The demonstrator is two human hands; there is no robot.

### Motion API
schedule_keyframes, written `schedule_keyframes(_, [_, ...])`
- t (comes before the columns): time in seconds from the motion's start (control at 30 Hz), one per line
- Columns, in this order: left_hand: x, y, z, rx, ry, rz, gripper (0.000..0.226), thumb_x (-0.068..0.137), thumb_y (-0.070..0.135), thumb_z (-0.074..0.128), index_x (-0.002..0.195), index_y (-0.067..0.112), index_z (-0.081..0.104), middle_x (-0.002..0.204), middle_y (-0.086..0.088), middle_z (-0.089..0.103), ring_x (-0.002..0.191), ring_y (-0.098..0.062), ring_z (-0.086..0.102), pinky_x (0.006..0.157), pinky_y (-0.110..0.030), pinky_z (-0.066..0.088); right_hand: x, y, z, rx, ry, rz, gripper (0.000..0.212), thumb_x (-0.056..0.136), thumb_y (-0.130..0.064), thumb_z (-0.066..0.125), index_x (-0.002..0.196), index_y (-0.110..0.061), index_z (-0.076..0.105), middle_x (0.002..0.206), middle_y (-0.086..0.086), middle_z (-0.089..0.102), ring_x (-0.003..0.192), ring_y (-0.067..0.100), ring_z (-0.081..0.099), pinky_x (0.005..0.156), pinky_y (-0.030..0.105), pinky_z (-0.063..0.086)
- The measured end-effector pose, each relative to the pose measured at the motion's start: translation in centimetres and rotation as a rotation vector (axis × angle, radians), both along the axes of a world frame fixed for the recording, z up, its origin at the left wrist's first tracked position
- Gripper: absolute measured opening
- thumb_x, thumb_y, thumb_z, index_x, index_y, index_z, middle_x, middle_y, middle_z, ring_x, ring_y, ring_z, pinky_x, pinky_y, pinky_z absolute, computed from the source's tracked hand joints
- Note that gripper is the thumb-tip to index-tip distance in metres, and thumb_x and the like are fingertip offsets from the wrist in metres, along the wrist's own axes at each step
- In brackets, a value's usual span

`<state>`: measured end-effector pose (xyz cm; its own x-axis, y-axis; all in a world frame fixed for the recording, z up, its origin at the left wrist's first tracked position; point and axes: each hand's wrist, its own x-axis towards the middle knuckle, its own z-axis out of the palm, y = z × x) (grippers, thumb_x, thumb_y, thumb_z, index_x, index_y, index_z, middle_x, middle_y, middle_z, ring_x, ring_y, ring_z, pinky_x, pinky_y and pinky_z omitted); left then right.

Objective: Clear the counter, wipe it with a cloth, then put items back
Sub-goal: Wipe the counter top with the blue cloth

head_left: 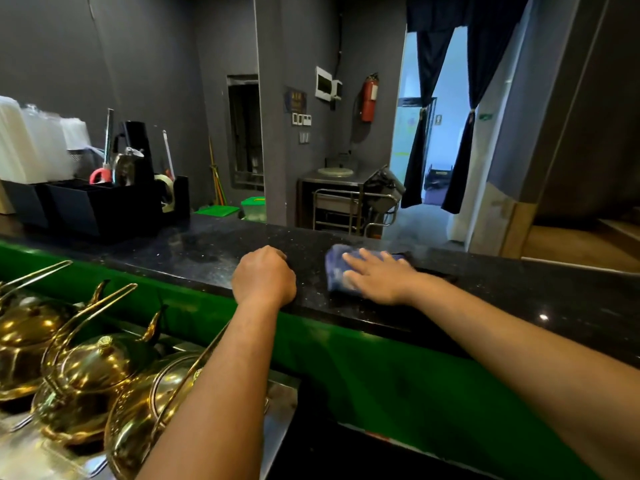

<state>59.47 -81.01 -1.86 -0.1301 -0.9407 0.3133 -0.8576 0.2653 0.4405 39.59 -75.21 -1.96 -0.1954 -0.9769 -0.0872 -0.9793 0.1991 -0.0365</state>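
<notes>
Black plastic organiser trays (104, 206) sit pushed left, freeing the dark speckled stone surface (207, 251). The left hand (264, 275), curled and empty, braces there; the right hand (377, 275) presses flat-fingered on the blue folded cloth (337, 271), probably wiping.

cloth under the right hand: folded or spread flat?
Folded: the blue cloth is a thick compact pad under the right hand.

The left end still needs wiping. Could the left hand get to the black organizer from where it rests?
Probably yes: the left hand rests on the counter, and only bare stone lies between it and the black organizer.
</notes>
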Motion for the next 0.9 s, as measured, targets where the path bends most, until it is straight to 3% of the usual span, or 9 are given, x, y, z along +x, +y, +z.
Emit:
schedule_keyframes(0.1, [-0.1,-1.5,0.2,0.031,0.041,0.016,0.032,0.089,0.021,0.06,0.118,0.026,0.071,0.124,-0.009,0.066,0.115,-0.032,0.061,0.089,-0.038,0.05,2.3,2.0,-0.8,-0.066,-0.031,0.262,0.057,0.104,-0.053,0.019,0.158,-0.038,0.009,0.167,-0.008,0.003,0.154,0.02,0.002,0.123,0.048,0.002])
schedule_keyframes(0.2, [-0.9,-2.6,0.1,0.047,0.026,0.047,0.033,0.089,0.025,0.06,0.121,0.026,0.069,0.124,-0.008,0.066,0.115,-0.031,0.061,0.088,-0.039,0.051,0.0,-0.3,0.0,-0.032,-0.037,0.242,0.053,0.108,-0.04,0.023,0.159,-0.029,0.011,0.166,-0.008,0.006,0.153,0.011,0.002,0.123,0.033,-0.002])
schedule_keyframes(0.3, [-2.1,-3.0,-0.5,-0.042,-0.115,0.048,0.036,0.09,0.026,0.056,0.124,0.021,0.066,0.123,-0.012,0.066,0.113,-0.033,0.061,0.087,-0.04,0.05,-1.8,-5.4,0.7,0.008,0.048,0.013,0.065,0.1,-0.058,0.014,0.159,-0.032,0.008,0.167,-0.001,0.003,0.154,0.026,0.005,0.123,0.051,0.007])
schedule_keyframes(0.4, [-2.2,-3.5,-0.3,-0.09,-0.174,-0.058,0.04,0.088,0.026,0.053,0.125,0.028,0.068,0.126,-0.011,0.065,0.112,-0.035,0.061,0.09,-0.038,0.049,0.2,-8.6,1.0,0.004,0.046,0.024,0.06,0.106,-0.049,0.014,0.16,-0.023,0.009,0.167,0.008,0.005,0.153,0.028,0.007,0.123,0.047,0.007])
schedule_keyframes(0.5, [-1.8,-3.7,0.0,-0.067,-0.174,-0.183,0.042,0.089,0.025,0.052,0.124,0.04,0.068,0.129,-0.009,0.064,0.113,-0.034,0.06,0.091,-0.037,0.048,-0.9,-9.0,1.1,-0.008,0.001,0.061,0.06,0.105,-0.052,0.016,0.159,-0.028,0.01,0.168,0.001,0.003,0.154,0.026,0.004,0.123,0.05,0.005])
schedule_keyframes(0.7, [-1.9,-3.2,0.1,-0.137,-0.12,-0.203,0.031,0.087,0.031,0.057,0.111,0.038,0.075,0.116,-0.003,0.071,0.104,-0.03,0.063,0.086,-0.038,0.051,-9.3,-3.6,0.8,-0.012,-0.03,-0.512,0.068,0.099,-0.06,0.02,0.159,-0.029,0.012,0.166,0.011,0.007,0.15,0.042,0.008,0.118,0.065,0.005])
schedule_keyframes(0.8, [-2.1,-2.0,0.8,-0.159,-0.142,-0.198,0.026,0.088,0.032,0.059,0.106,0.036,0.077,0.111,-0.003,0.073,0.099,-0.031,0.065,0.084,-0.04,0.053,-4.5,0.0,0.8,-0.028,-0.035,-0.31,0.064,0.1,-0.058,0.018,0.158,-0.03,0.014,0.167,0.009,0.006,0.15,0.042,0.008,0.118,0.063,0.008])
schedule_keyframes(0.9, [-1.9,-0.7,1.2,-0.151,-0.162,-0.199,0.026,0.088,0.031,0.058,0.105,0.033,0.078,0.11,-0.008,0.073,0.098,-0.034,0.066,0.082,-0.041,0.054,-0.3,6.0,0.0,-0.045,-0.052,0.0,0.059,0.103,-0.056,0.02,0.158,-0.038,0.007,0.168,-0.002,-0.001,0.153,0.029,0.001,0.122,0.05,0.004])
